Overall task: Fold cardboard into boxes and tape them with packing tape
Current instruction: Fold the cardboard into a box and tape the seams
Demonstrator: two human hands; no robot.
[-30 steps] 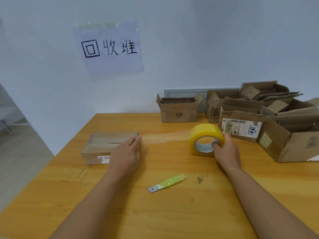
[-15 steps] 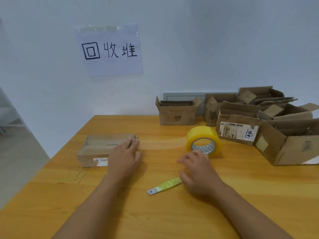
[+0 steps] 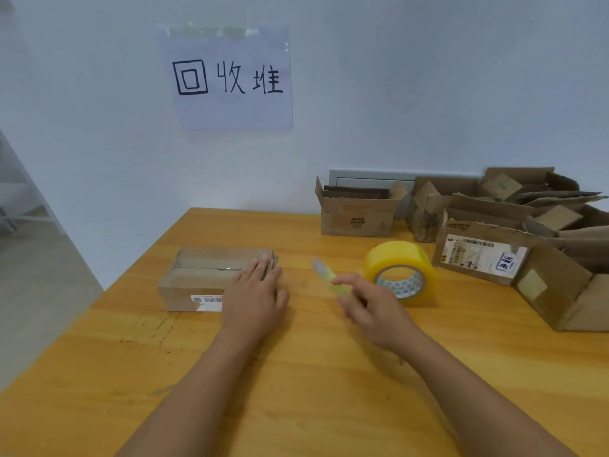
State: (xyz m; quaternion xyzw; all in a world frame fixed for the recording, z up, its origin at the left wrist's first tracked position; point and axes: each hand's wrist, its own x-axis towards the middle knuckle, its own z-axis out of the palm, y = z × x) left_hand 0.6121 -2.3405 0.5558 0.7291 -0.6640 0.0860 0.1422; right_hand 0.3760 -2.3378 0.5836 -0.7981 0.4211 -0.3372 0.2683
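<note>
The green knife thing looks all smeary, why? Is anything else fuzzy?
In the head view, the green utility knife and the right hand pinching it are smeared by motion blur; the left hand resting on the closed cardboard box and the tape roll look sharp.

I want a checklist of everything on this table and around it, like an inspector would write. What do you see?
Surface: wooden table, scuffed near the left front.
Job's things: closed cardboard box at left; roll of yellow packing tape standing on edge; green utility knife, lifted and blurred.
Clutter: open and flattened cardboard boxes piled at back right.
Hands: left hand rests flat on the box's right end; right hand pinches the knife.
Cables: nothing seen.
Surroundings: white wall with a taped paper sign; grey wall panel behind the boxes.
</note>
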